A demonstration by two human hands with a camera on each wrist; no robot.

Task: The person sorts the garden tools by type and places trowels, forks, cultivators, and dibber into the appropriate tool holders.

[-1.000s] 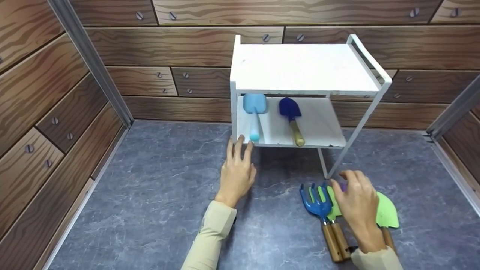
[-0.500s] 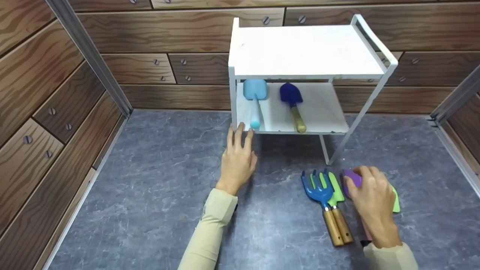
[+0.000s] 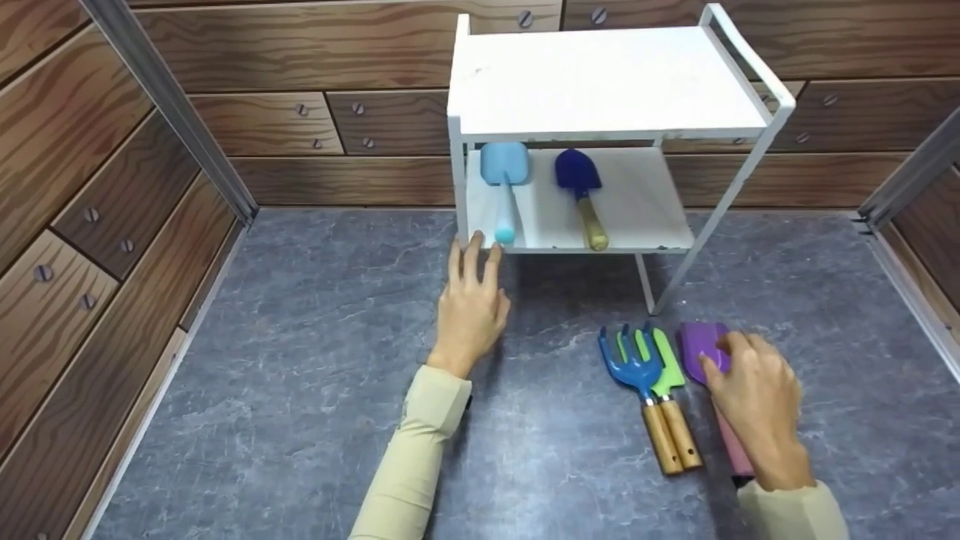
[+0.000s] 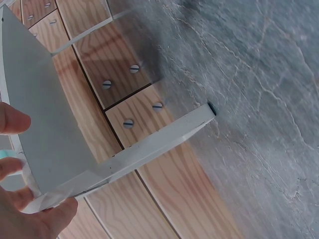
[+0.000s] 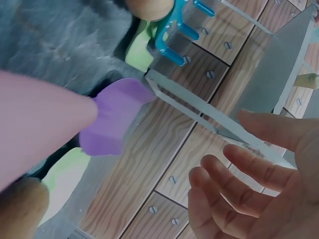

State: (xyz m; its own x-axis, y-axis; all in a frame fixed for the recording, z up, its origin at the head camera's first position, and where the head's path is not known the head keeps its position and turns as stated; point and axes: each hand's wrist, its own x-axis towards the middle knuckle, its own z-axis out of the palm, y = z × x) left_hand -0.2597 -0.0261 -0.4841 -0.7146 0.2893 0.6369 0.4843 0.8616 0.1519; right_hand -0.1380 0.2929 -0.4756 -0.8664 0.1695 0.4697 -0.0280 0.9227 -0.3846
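Note:
At the lower-left corner of the white rack (image 3: 577,86), my left hand (image 3: 469,322) holds the frame; its thumb and fingers grip either side of that corner in the left wrist view. My right hand (image 3: 761,401) hovers with bent, parted fingers and nothing in them, beside and partly over a purple shovel (image 3: 701,345) with a pink handle (image 3: 731,442). In the right wrist view, a light green tool (image 5: 62,181) lies beyond the purple shovel (image 5: 112,117); the hand covers it in the head view.
A blue fork (image 3: 636,369) overlaps a green fork (image 3: 667,367) on the grey floor (image 3: 315,390). On the rack's lower shelf lie a light blue shovel (image 3: 505,165) and a dark blue trowel (image 3: 577,172). Wood-patterned walls (image 3: 300,52) surround the floor.
My right hand has moved right, from beside the forks to the purple shovel, uncovering its blade and handle. The left hand stays at the rack corner. The head view has tilted down.

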